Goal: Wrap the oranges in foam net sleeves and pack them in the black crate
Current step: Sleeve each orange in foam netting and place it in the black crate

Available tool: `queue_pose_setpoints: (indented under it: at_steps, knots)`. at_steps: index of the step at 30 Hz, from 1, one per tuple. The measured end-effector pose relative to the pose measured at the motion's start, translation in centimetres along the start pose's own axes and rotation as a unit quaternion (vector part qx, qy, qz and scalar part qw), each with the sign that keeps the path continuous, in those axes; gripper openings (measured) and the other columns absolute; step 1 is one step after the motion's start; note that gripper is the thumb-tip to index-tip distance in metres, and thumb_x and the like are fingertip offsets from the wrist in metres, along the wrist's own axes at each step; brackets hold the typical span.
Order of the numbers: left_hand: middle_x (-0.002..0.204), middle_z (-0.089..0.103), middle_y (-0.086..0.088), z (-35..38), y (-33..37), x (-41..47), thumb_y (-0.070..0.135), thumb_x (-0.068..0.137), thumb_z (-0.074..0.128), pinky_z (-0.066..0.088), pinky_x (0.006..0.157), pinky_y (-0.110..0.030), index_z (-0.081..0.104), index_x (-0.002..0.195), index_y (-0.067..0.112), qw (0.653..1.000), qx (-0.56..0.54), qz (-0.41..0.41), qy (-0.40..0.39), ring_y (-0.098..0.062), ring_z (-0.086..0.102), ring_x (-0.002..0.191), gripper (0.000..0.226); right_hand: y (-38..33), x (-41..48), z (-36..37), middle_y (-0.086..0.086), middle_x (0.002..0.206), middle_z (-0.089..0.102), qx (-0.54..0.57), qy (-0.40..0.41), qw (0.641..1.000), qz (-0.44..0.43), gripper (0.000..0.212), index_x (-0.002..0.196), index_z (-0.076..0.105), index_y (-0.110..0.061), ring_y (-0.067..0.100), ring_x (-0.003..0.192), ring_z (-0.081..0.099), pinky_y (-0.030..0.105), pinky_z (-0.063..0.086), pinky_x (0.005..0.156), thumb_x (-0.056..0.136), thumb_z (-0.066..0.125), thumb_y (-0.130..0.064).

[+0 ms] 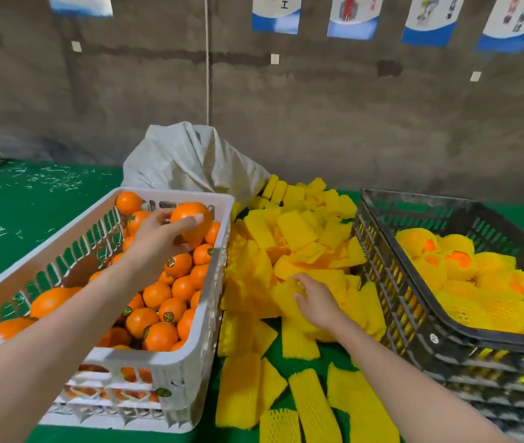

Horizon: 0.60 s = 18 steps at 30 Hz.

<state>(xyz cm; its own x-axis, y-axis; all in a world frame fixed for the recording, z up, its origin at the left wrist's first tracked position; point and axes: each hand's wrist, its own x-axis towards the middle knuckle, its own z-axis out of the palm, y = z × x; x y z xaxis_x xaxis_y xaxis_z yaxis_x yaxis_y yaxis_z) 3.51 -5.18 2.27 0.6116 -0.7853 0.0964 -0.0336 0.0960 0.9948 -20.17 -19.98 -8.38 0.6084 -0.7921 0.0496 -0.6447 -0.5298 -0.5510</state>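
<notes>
at 8 o'clock a white slatted plastic crate (190, 356), resting on another of its kind, holds a heap of loose oranges (158, 314): round, glossy, finely pebbled, many with a small round sticker. over its far end, near 10 o'clock, the left hand (158, 238) grips one orange (191, 223) clear above the heap. its fingers are curled round the fruit, one lying across the near face, so the hand is closed only as far as the orange allows. from the centre down to 6 o'clock spreads a pile of yellow foam net sleeves (295, 231), soft flattened tubes of open mesh with ragged cut ends, lying every way on the green cloth (30, 225). the right hand (315, 302), palm down in the middle of that pile, has its fingers bent onto one sleeve (283, 297) and pinches its upper edge; that sleeve touches its neighbours. at 4 o'clock stands the black crate (382, 251), hard latticed plastic, dusty along the rim, sitting on a second one below. inside it lie wrapped oranges (478, 292), orange skin showing through the yellow mesh. at 12 o'clock of the pile a pale woven sack (190, 161) slumps, crumpled, before a rough grey concrete wall (318, 107).
</notes>
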Motion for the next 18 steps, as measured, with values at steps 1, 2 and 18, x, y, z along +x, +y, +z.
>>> queue_pose_setpoints:
  at_steps: [1, 2, 18]
  knots:
    - [0.109, 0.066, -0.005, 1.4, 0.4, -0.6, 0.036, 0.071, 0.074, 0.055, 0.072, -0.029, 0.057, 0.112, 0.016, 0.999, -0.017, 0.0, -0.031, -0.019, 0.065, 0.098, 0.049, -0.6, -0.3, -1.6, 0.013, 0.129, 0.052, 0.096, 0.009, 0.995, -0.007, 0.038, 0.132, 0.045, -0.013, 0.023, 0.122, 0.046, 0.03, 0.04, 0.089, 0.095, 0.047, -0.005]
    - [0.11, 0.066, -0.007, 2.8, 0.7, -1.4, 0.039, 0.068, 0.073, 0.056, 0.075, -0.03, 0.058, 0.112, 0.012, 0.998, -0.035, -0.001, -0.052, -0.019, 0.066, 0.097, 0.053, -1.2, -0.8, -3.0, 0.01, 0.126, 0.051, 0.184, 0.008, 0.983, -0.02, 0.039, 0.131, 0.046, -0.017, 0.021, 0.118, 0.046, 0.027, 0.041, 0.087, 0.095, 0.047, -0.002]
    - [0.068, 0.054, 0.004, 18.6, -1.2, -6.6, 0.034, 0.098, 0.045, 0.037, 0.053, 0.0, 0.057, 0.078, 0.008, 0.992, -0.038, 0.065, 0.098, 0.002, 0.055, 0.06, 0.034, -4.9, -6.9, -6.0, -0.002, 0.1, 0.068, 0.486, 0.153, 0.86, 0.021, 0.028, 0.09, 0.064, -0.026, 0.009, 0.094, 0.062, 0.024, 0.051, 0.081, 0.088, 0.055, 0.0]
